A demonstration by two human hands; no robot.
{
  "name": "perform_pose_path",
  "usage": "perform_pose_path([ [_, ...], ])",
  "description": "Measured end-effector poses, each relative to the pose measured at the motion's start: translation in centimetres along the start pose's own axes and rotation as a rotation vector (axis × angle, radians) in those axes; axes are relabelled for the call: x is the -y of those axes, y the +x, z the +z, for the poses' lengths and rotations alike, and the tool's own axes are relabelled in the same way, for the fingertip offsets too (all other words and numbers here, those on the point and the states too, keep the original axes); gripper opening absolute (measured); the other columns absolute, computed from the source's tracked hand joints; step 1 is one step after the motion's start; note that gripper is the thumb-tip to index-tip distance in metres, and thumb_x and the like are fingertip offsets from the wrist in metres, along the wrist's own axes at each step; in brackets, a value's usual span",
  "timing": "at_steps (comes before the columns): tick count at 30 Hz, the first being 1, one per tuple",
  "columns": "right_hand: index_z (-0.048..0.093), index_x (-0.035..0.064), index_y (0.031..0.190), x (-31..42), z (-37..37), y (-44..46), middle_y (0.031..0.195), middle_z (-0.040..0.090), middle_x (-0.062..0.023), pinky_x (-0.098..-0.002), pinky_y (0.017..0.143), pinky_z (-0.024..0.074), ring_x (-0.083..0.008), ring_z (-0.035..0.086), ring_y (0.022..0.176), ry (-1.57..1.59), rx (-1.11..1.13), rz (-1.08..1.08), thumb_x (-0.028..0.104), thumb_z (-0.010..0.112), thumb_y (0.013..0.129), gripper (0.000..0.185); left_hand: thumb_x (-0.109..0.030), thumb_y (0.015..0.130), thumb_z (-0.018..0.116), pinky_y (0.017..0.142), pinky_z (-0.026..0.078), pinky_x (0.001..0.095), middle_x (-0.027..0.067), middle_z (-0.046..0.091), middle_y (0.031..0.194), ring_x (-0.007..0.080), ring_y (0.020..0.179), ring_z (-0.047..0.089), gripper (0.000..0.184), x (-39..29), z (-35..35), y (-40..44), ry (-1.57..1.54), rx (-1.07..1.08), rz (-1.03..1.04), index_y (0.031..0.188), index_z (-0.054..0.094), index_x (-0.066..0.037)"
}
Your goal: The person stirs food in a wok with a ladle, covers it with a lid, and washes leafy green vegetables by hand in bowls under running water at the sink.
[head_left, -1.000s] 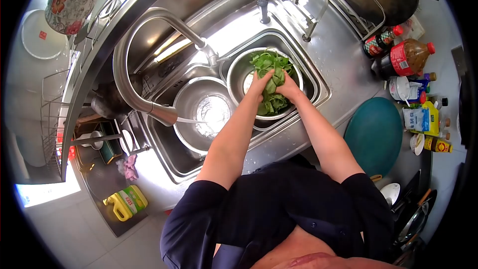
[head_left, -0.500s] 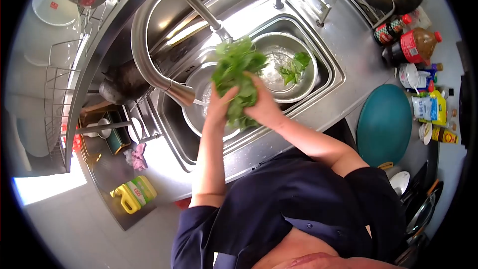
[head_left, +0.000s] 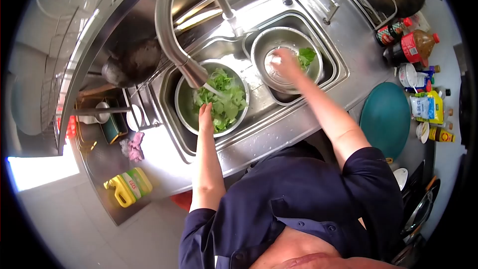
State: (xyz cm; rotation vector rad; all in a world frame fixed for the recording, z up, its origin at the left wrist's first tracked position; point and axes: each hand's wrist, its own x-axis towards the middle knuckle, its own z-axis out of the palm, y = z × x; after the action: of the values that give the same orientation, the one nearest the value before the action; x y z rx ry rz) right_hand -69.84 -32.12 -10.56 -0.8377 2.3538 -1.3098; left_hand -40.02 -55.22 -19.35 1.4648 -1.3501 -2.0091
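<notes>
Leafy greens fill much of the left metal bowl, under water running from the faucet. My left hand is at the near side of that bowl, touching the edge of the leaves; its fingers look straight, and whether they grip anything is hidden. Over the right metal bowl is my right hand, blurred by motion, so its fingers cannot be made out. A few leaves lie in the right bowl, just beside my right hand.
Both bowls sit in the double sink. A teal oval board, sauce bottles and a yellow packet are on the right. At the lower left stands a yellow jug, near a pink cloth. A dish rack hangs upper left.
The bunch of greens moved from the right bowl to the left one and left both hands' hold. My right hand has moved back over the right bowl; the camera view has shifted.
</notes>
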Motion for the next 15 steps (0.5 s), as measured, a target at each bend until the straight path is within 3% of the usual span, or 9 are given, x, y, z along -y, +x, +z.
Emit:
perform_pose_path([
  [1,0.056,0.0082,0.117,-4.0,-1.4,1.6,0.119,0.053,-0.0166,-0.0381,0.094,0.0413,-0.0321,0.05,0.112,-0.173,0.032,0.079,0.024,0.072,0.072,0.05,-0.025,0.086,0.06,0.079,0.043,0.0341,0.007,0.055,0.115,0.0185,0.1,0.053,0.042,0.4,-0.5,0.3,0.012,-0.029,-0.01,0.123,0.049,-0.008],
  [3,0.053,0.0135,0.123,-9.0,-2.7,1.9,0.122,0.05,-0.0184,-0.0389,0.096,0.04,-0.0348,0.05,0.111,-0.467,0.013,0.106,0.031,0.075,0.067,0.062,-0.023,0.084,0.064,0.087,0.041,0.0289,0.0098,0.056,0.113,0.0176,0.101,0.052,0.047,-0.8,0.1,-1.1,0.039,-0.093,-0.013,0.121,0.049,0.002],
  [5,0.05,0.0192,0.127,-9.4,-2.7,0.4,0.128,0.044,-0.0206,-0.0403,0.097,0.0394,-0.0377,0.047,0.113,-0.611,0.16,0.239,0.035,0.078,0.061,0.073,-0.023,0.083,0.064,0.086,0.04,0.0278,0.0096,0.059,0.107,0.017,0.098,0.053,0.041,-0.5,0.1,-1.0,0.12,-0.126,0.042,0.114,0.053,0.003],
  [6,0.056,0.0178,0.12,-9.1,-2.4,-0.2,0.123,0.051,-0.0198,-0.0383,0.094,0.0426,-0.0352,0.052,0.109,-0.67,0.225,0.203,0.026,0.075,0.063,0.061,-0.023,0.083,0.064,0.085,0.041,0.0277,0.01,0.06,0.105,0.0169,0.097,0.054,0.04,-0.2,-0.1,-0.9,0.171,-0.156,0.069,0.112,0.054,0.003],
  [9,0.061,0.012,0.109,-12.2,-1.2,1.5,0.105,0.062,-0.0168,-0.0378,0.085,0.0467,-0.0333,0.059,0.096,-0.394,0.36,0.199,0.016,0.069,0.065,0.045,-0.019,0.08,0.064,0.074,0.045,0.0277,0.0092,0.062,0.09,0.0172,0.081,0.056,0.03,-0.5,-0.1,-0.7,0.36,-0.276,0.263,0.101,0.058,0.002],
  [10,0.062,0.0061,0.098,-11.5,-1.0,1.1,0.083,0.064,-0.0122,-0.0344,0.075,0.0482,-0.0277,0.062,0.079,-0.289,0.215,0.097,0.008,0.063,0.066,0.032,-0.017,0.08,0.063,0.073,0.045,0.0276,0.0083,0.061,0.087,0.0168,0.078,0.056,0.027,-0.8,-0.2,-0.9,0.36,-0.305,0.278,0.098,0.058,0.002],
  [12,0.061,0.0046,0.095,-10.1,-1.5,1.0,0.082,0.063,-0.0103,-0.0324,0.071,0.0472,-0.023,0.06,0.075,-0.027,0.152,0.12,0.007,0.062,0.067,0.029,-0.016,0.081,0.062,0.071,0.045,0.0276,0.007,0.06,0.084,0.016,0.075,0.055,0.023,-1.7,0.0,-0.8,0.352,-0.339,0.329,0.095,0.058,0.002],
  [15,0.06,0.0025,0.094,0.5,-2.6,-0.4,0.082,0.062,-0.0071,-0.0284,0.068,0.0465,-0.0157,0.058,0.074,0.243,0.179,0.017,0.003,0.058,0.07,0.024,-0.015,0.083,0.06,0.07,0.046,0.0281,0.0062,0.058,0.083,0.0147,0.073,0.053,0.019,-4.4,1.7,-2.1,0.252,-0.318,0.363,0.093,0.057,0.0],
])
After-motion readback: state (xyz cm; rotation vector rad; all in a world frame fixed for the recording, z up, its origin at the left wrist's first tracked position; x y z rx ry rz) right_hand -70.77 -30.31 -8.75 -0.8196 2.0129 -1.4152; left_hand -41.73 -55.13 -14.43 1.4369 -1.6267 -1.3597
